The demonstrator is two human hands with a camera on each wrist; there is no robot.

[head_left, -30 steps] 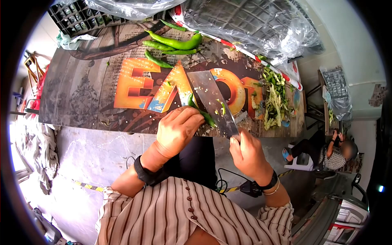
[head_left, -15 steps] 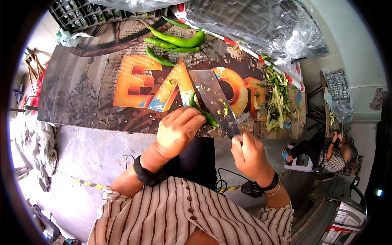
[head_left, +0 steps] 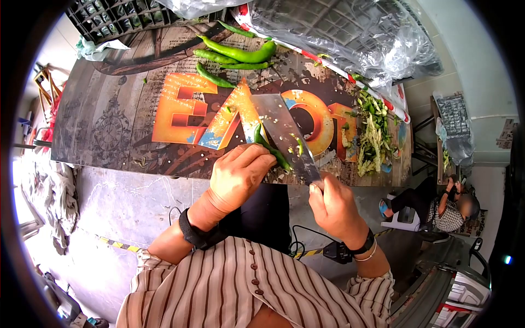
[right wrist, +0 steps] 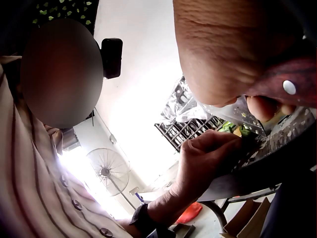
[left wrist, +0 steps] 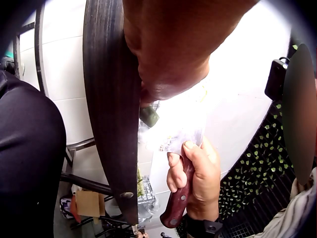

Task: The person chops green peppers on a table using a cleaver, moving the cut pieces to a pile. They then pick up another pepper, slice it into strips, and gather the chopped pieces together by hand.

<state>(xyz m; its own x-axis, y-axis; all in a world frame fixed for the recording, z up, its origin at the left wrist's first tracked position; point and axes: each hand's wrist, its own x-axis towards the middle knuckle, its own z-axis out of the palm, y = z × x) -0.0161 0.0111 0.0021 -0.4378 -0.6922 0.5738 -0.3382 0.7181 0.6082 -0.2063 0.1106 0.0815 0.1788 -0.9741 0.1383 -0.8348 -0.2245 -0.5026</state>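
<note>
My left hand (head_left: 240, 172) pinches a green chili pepper (head_left: 257, 134) at the table's near edge, its fingers hiding part of the pepper. Just right of that pepper is the broad steel blade of a kitchen knife (head_left: 276, 123), flecked with seeds and green bits. My right hand (head_left: 339, 210) grips the knife; its red-brown riveted handle (left wrist: 177, 206) shows in the left wrist view. Farther back on the table lie several whole green chili peppers (head_left: 243, 53). A pile of chopped pepper (head_left: 373, 134) sits toward the right end.
The printed table (head_left: 104, 109) has large orange letters. Behind it stand a black crate (head_left: 109, 22) and another crate under clear plastic (head_left: 350, 38), with a red-and-white strip along its front. Another person (head_left: 448, 210) sits at the right. A fan (right wrist: 105, 171) shows in the right wrist view.
The knife blade shifts slightly right, then slightly back left. The left hand keeps its hold on the pepper in nearly the same place.
</note>
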